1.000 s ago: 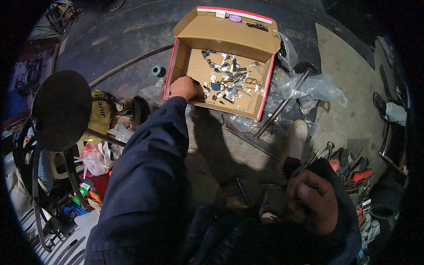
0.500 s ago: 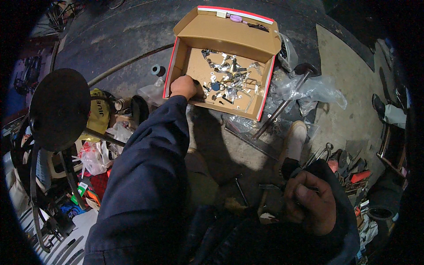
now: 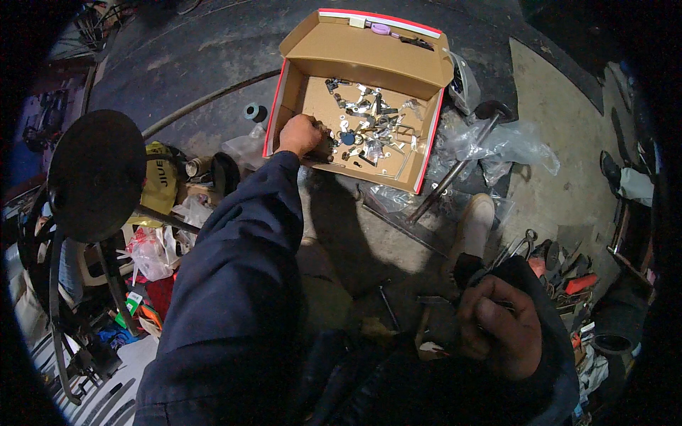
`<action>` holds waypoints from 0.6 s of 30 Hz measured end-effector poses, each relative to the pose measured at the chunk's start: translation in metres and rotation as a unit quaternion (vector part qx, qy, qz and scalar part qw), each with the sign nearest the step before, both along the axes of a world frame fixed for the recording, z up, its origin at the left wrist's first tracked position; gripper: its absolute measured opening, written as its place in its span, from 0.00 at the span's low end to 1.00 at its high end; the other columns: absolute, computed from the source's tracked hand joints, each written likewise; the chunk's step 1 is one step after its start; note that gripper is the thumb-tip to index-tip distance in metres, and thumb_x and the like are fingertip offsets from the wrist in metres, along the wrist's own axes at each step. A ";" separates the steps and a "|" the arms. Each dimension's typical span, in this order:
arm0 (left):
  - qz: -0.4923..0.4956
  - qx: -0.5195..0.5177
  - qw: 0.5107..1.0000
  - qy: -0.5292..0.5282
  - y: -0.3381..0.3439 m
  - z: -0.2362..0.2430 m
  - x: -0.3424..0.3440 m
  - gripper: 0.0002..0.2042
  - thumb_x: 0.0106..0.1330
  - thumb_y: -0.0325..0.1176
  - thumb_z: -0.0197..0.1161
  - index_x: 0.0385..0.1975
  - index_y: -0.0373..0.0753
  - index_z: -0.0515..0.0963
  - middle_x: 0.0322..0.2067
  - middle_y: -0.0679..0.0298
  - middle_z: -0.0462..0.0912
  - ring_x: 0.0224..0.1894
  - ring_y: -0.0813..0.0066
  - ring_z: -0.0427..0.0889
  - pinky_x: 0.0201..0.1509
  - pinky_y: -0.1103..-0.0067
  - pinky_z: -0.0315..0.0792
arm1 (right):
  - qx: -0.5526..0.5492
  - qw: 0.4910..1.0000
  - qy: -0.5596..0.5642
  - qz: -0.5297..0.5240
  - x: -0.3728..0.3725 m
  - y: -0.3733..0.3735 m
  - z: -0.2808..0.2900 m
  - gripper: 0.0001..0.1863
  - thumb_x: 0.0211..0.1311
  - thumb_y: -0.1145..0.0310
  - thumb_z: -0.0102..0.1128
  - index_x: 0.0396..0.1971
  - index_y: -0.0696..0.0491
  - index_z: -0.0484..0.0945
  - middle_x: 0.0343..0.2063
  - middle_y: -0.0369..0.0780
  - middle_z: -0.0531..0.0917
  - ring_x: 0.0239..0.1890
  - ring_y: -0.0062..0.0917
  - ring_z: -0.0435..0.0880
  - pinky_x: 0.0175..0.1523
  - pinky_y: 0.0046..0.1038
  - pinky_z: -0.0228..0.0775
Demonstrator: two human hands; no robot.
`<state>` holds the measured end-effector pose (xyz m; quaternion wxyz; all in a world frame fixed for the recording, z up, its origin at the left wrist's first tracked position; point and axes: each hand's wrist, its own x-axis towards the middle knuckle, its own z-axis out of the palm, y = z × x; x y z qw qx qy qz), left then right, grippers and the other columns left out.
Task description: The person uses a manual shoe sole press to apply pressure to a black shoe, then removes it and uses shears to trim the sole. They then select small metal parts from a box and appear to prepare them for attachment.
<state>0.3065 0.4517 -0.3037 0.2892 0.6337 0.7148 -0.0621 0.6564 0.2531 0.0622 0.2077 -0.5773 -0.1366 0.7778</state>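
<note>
My left hand [image 3: 300, 135] reaches into the near left corner of an open cardboard box [image 3: 309, 92] with red edges. Its fingers are curled downward among dark small parts, and their tips are hidden. To its right lie many small metal and plastic hardware pieces [image 3: 373, 117], with a dark blue round cap [image 3: 347, 138] among them. Lower right, away from the box, my right hand [image 3: 501, 323] is closed with thumb and fingers together. Whatever it may hold is too hidden to make out.
A black round-topped stand [image 3: 96, 177] rises at left beside a yellow bag [image 3: 160, 181]. Clear plastic bags [image 3: 511, 145] and a metal rod with a base [image 3: 455, 170] lie right of the box. A hammer [image 3: 430, 302] and loose tools [image 3: 568, 277] lie near my right hand.
My left hand has shifted slightly right and farther into the box, along its near left corner. The right hand stays almost where it was, still closed.
</note>
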 end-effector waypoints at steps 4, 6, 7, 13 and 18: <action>-0.004 -0.030 0.998 -0.049 -0.003 0.007 0.003 0.16 0.63 0.41 0.67 0.46 0.40 0.87 0.45 0.50 0.87 0.48 0.50 0.86 0.55 0.64 0.78 | -0.004 1.000 0.012 -0.009 0.000 0.000 0.000 0.14 0.70 0.58 0.59 0.38 0.55 0.78 0.25 0.36 0.81 0.23 0.14 0.73 0.27 0.19 0.63; -0.027 -0.061 0.997 -0.037 -0.008 0.009 0.006 0.15 0.62 0.39 0.68 0.47 0.43 0.86 0.46 0.52 0.88 0.48 0.51 0.86 0.55 0.65 0.78 | -0.006 1.000 -0.002 0.006 0.000 -0.001 0.000 0.14 0.71 0.58 0.58 0.38 0.56 0.78 0.26 0.36 0.81 0.22 0.14 0.73 0.27 0.19 0.63; -0.040 -0.079 0.996 -0.032 -0.008 0.009 0.006 0.15 0.61 0.38 0.68 0.48 0.44 0.86 0.46 0.53 0.88 0.49 0.51 0.86 0.55 0.66 0.78 | -0.004 1.000 0.004 0.003 0.000 -0.001 0.000 0.14 0.71 0.58 0.58 0.39 0.56 0.78 0.26 0.36 0.81 0.22 0.14 0.73 0.27 0.19 0.62; -0.095 -0.115 0.983 -0.103 -0.005 -0.003 0.002 0.22 0.55 0.36 0.72 0.51 0.61 0.85 0.49 0.60 0.87 0.51 0.57 0.86 0.58 0.68 0.77 | -0.002 1.000 0.013 -0.004 0.002 -0.002 -0.002 0.15 0.71 0.58 0.59 0.39 0.56 0.78 0.26 0.36 0.82 0.22 0.14 0.74 0.26 0.18 0.62; -0.107 -0.071 0.984 -0.122 -0.011 -0.004 0.006 0.17 0.55 0.28 0.71 0.46 0.49 0.86 0.42 0.61 0.89 0.45 0.61 0.87 0.53 0.70 0.78 | 0.013 1.000 0.007 0.007 0.002 -0.003 -0.004 0.14 0.71 0.58 0.59 0.39 0.56 0.78 0.26 0.36 0.82 0.23 0.14 0.74 0.27 0.18 0.63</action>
